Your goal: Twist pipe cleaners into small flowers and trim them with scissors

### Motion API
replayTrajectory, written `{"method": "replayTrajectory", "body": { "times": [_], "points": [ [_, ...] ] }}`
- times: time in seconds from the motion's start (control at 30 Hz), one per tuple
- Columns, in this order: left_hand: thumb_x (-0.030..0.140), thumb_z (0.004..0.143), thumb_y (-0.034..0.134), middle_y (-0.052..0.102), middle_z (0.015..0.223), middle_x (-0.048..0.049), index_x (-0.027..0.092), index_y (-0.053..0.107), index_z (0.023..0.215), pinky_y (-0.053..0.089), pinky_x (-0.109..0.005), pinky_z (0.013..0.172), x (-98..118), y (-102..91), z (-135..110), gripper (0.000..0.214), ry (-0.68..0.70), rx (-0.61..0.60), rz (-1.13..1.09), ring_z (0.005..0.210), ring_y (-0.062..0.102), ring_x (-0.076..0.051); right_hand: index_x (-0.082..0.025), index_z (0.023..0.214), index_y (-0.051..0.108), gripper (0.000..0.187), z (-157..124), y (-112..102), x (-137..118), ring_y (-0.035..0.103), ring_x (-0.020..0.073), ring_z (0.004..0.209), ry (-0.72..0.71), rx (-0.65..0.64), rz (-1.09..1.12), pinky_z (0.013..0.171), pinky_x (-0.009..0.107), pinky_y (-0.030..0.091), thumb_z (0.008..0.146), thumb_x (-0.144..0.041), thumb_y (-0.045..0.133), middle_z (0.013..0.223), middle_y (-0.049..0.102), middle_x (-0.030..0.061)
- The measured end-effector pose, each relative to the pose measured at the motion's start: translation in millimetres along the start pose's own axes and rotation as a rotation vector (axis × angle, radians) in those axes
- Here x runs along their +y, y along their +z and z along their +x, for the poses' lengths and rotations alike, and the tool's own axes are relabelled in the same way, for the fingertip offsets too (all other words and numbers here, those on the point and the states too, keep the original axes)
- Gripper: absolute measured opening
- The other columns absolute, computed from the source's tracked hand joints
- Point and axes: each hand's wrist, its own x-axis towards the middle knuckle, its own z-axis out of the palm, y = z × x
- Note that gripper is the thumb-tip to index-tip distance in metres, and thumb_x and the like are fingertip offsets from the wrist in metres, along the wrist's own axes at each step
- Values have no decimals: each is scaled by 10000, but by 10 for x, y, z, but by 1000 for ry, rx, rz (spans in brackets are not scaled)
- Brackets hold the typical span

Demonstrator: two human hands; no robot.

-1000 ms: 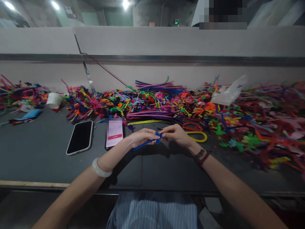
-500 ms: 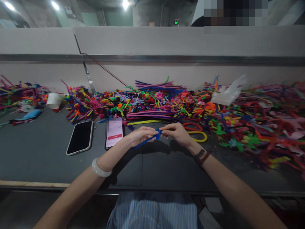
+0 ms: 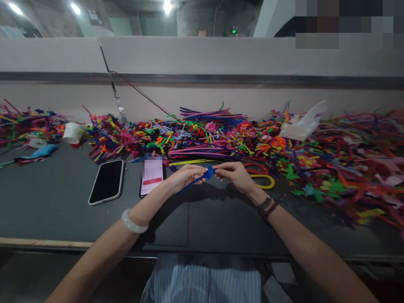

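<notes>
My left hand (image 3: 186, 176) and my right hand (image 3: 235, 174) meet over the dark table (image 3: 47, 210), both pinching a blue pipe cleaner (image 3: 206, 174). Its twisted end sits between my fingertips, and its long tail runs down and left under my left hand. A white bangle (image 3: 134, 225) is on my left wrist. A watch and a beaded bracelet (image 3: 267, 206) are on my right wrist.
A long heap of coloured pipe cleaners (image 3: 221, 139) fills the back and right of the table. Two phones lie left of my hands, one dark (image 3: 106, 182), one lit (image 3: 152, 174). A red loop and a yellow loop (image 3: 263, 181) lie behind my right hand. A white cup (image 3: 72, 132) lies far left.
Both hands have lifted slightly and moved a little away from me with the blue pipe cleaner still pinched between them. The view has shifted slightly.
</notes>
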Motion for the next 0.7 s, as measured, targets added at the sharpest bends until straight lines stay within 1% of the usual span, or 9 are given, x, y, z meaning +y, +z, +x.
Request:
{"method": "replayTrajectory", "body": {
  "times": [0.13, 0.27, 0.4, 0.5, 0.63, 0.7],
  "points": [
    [219, 625, 677, 607, 577, -11, 110, 661, 740, 405, -163, 531, -12, -34, 23, 159, 31, -20, 42, 517, 518, -54, -151, 771, 695, 215, 4, 3, -1, 513, 84, 490, 32, -22, 11, 509, 233, 428, 621, -304, 686, 594, 636, 7],
    [237, 608, 687, 598, 586, -5, 123, 667, 747, 376, -167, 512, -35, -53, 40, 181, 58, -15, 91, 516, 491, -47, -135, 723, 679, 217, 9, 1, -16, 512, 78, 476, 80, -29, 7, 503, 230, 427, 617, -325, 684, 572, 620, -1],
    [202, 585, 693, 615, 620, -9, 135, 669, 766, 381, -169, 520, -28, -64, 33, 195, 44, -15, 137, 526, 499, -48, -121, 688, 658, 230, 11, -11, -35, 515, 74, 467, 138, -65, -37, 493, 221, 429, 599, -330, 695, 547, 601, -8],
    [167, 574, 693, 630, 659, -22, 134, 665, 823, 403, -173, 547, 11, -79, 3, 253, 50, -75, 213, 579, 540, -69, -116, 678, 647, 237, 17, -21, -36, 517, 72, 461, 164, -76, -47, 487, 218, 432, 596, -332, 697, 535, 589, -12],
    [194, 604, 680, 657, 759, -73, 106, 654, 869, 429, -184, 587, 61, -111, -24, 280, 71, -198, 344, 663, 584, -104, -112, 664, 636, 248, 25, -29, -23, 526, 77, 461, 171, -78, -64, 484, 226, 440, 592, -341, 697, 549, 603, 0],
    [206, 622, 670, 664, 755, -79, 99, 644, 899, 443, -196, 612, 71, -132, -17, 298, 90, -185, 369, 662, 595, -107, -109, 658, 631, 253, 24, -29, -18, 531, 81, 461, 171, -84, -81, 482, 229, 447, 598, -346, 693, 555, 612, 9]
  ]
}}
